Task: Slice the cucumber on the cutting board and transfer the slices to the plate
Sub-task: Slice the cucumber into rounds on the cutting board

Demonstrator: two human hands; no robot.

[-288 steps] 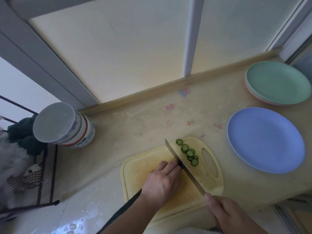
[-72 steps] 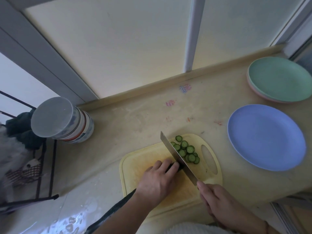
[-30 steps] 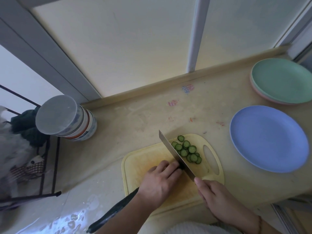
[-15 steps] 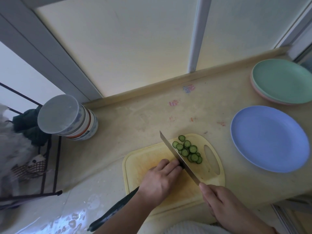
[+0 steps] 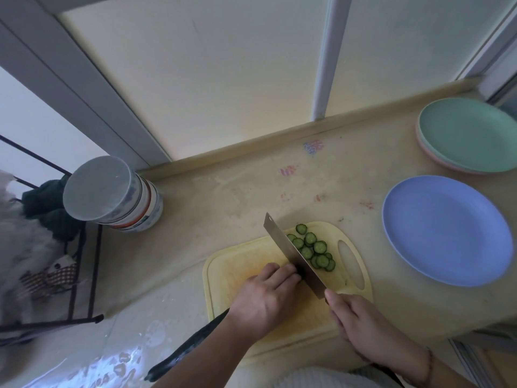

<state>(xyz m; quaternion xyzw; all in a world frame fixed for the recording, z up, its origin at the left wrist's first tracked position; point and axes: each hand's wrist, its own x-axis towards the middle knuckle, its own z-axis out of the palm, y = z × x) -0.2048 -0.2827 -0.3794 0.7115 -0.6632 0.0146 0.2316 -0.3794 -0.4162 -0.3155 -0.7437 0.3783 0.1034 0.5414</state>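
- There is a single view, from a camera worn on the person's head.
- It looks forward and steeply down onto the counter (image 5: 240, 197), wide-angled, so straight edges bow towards the borders.
- It sits close above the cutting board (image 5: 246, 261), which lies low and centre.
- The window (image 5: 223, 65) fills the upper half; a wire rack (image 5: 84, 275) shows at left.

One cutting board (image 5: 243, 264), one knife (image 5: 293, 254), one cucumber (image 5: 190, 344). About eleven slices (image 5: 312, 249), overlapping, exact count uncertain. Plates: one blue (image 5: 447, 231) at three o'clock, one green (image 5: 470, 134) at two o'clock atop a pink one (image 5: 428, 154); one canister (image 5: 112, 193) at ten o'clock.
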